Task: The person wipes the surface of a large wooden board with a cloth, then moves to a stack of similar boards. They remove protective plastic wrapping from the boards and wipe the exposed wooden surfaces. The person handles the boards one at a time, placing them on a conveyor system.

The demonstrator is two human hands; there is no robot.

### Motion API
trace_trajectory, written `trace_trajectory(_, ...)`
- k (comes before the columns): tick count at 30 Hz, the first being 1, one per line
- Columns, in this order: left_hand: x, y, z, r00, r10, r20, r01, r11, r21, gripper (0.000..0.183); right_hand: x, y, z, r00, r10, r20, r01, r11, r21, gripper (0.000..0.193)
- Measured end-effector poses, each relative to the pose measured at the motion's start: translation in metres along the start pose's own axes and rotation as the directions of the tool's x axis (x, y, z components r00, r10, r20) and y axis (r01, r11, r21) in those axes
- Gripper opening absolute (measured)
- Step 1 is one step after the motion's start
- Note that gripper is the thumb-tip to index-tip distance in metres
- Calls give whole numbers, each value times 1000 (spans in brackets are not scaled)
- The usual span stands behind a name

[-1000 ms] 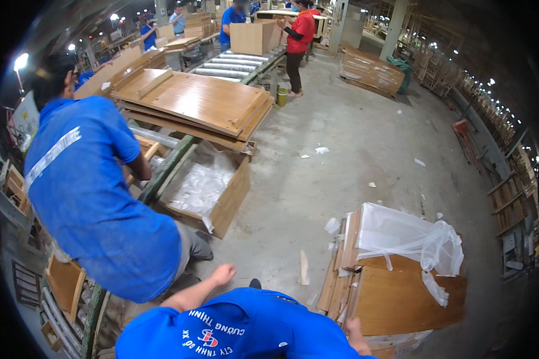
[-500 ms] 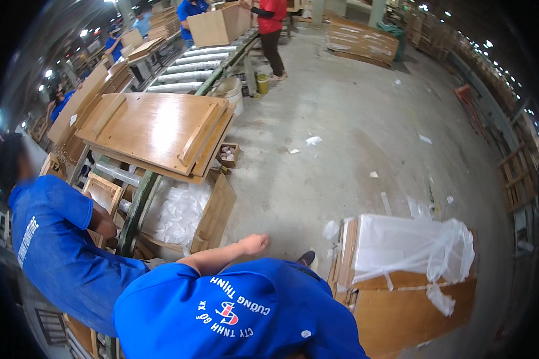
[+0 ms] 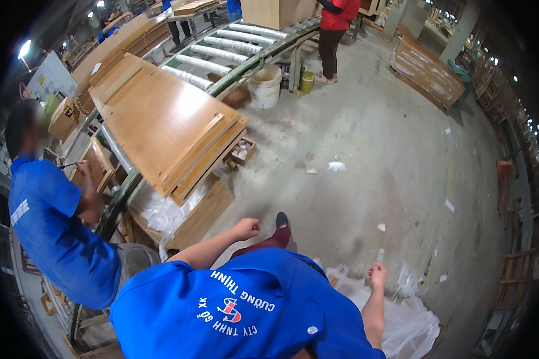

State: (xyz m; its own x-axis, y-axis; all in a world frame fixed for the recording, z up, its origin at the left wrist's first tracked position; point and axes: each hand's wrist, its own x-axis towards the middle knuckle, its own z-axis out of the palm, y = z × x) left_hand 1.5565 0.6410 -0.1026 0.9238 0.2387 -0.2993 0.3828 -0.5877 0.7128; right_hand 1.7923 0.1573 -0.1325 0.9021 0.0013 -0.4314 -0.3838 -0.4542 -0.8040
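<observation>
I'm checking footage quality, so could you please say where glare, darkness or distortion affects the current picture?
Head view: glare pales part of the top board; a lamp at upper left burns out white. Head view: the picture's rim falls dark, and the conveyor looks bowed. Head view: the left hand and right hand show no glare.

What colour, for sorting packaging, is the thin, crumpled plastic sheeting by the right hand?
Whitish, translucent sheeting; best in head view.

Grey floor (image 3: 377, 143), pale pillar (image 3: 463, 30), bright lamp (image 3: 24, 49)
</observation>
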Motion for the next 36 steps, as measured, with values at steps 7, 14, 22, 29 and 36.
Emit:
trace_trajectory(7,144,-2,-72,995,-89,-44,91,995,38,13,40,-45,100,899,175,402,-5,921,-390,12)
trace_trajectory(14,352,62,-139,978,187,-86,-177,977,118,15,114,-52,100,898,347,269,-250,908,-336,13)
trace_trajectory(22,455,37,-186,958,-118,-263,141,987,74,14,298,-130,118,892,324,315,-154,873,-462,13)
trace_trajectory(29,501,-8,-237,485,-553,-677,259,830,-493,15,499,-309,146,920,175,350,-63,949,-308,15)
trace_trajectory(36,577,-72,-342,111,-909,-402,-206,375,-904,16,591,-465,211,928,-23,373,132,954,-269,18)
